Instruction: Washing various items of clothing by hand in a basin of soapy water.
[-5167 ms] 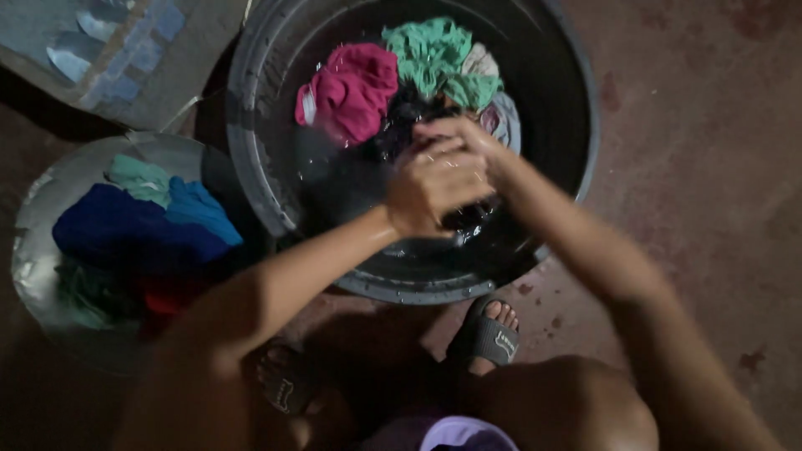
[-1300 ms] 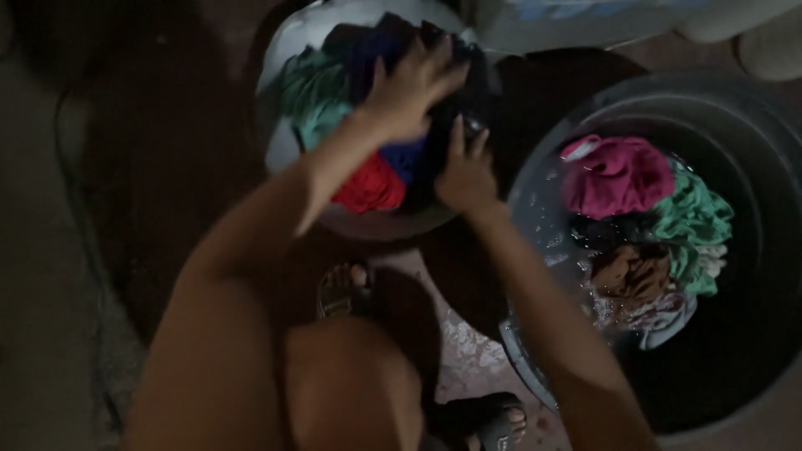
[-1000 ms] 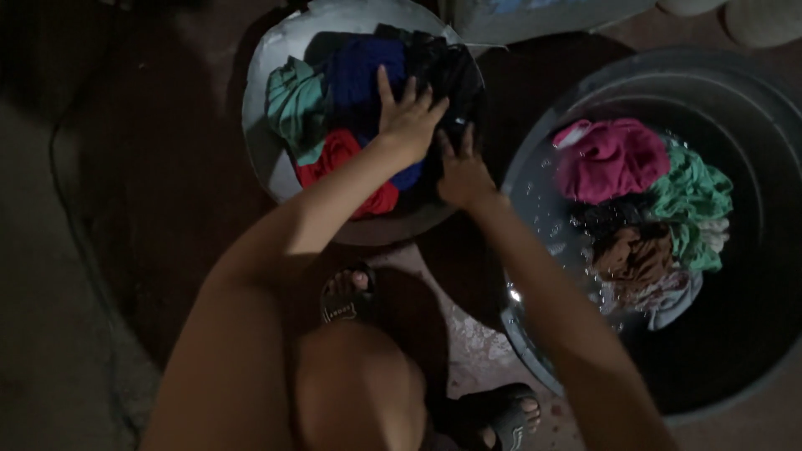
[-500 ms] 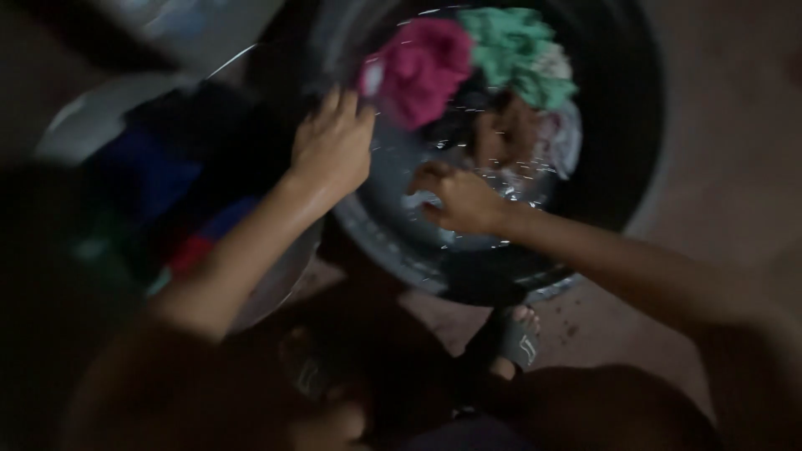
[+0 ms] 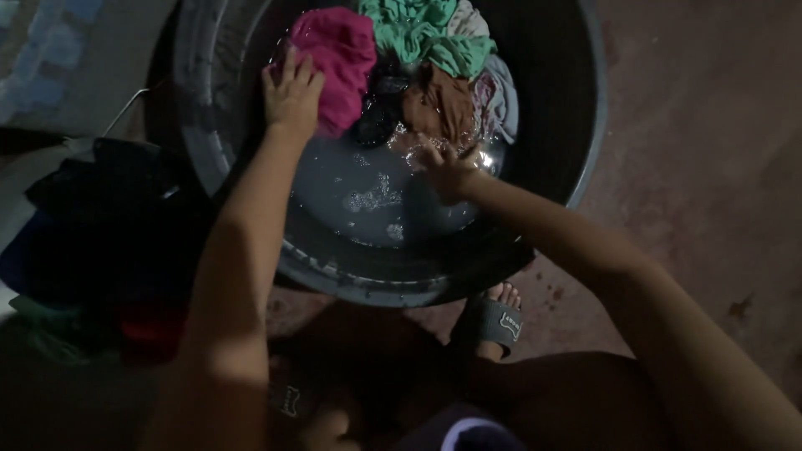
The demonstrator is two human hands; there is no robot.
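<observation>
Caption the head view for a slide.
Left hand on a pink garment, right hand over soapy water in a dark washtub of clothes.

We look down on our left hand (image 5: pixel 292 93), spread flat on a magenta cloth (image 5: pixel 338 63) at the far side of the dark tub (image 5: pixel 209 142). Our right hand (image 5: pixel 447 167) hangs over soapy water (image 5: pixel 368 196), fingers open, touching a brown garment (image 5: pixel 439 108) just beyond it. A green cloth (image 5: pixel 418 29) lies farther off. Left of our left arm sits a dim pile of clothes (image 5: pixel 92 242).
</observation>
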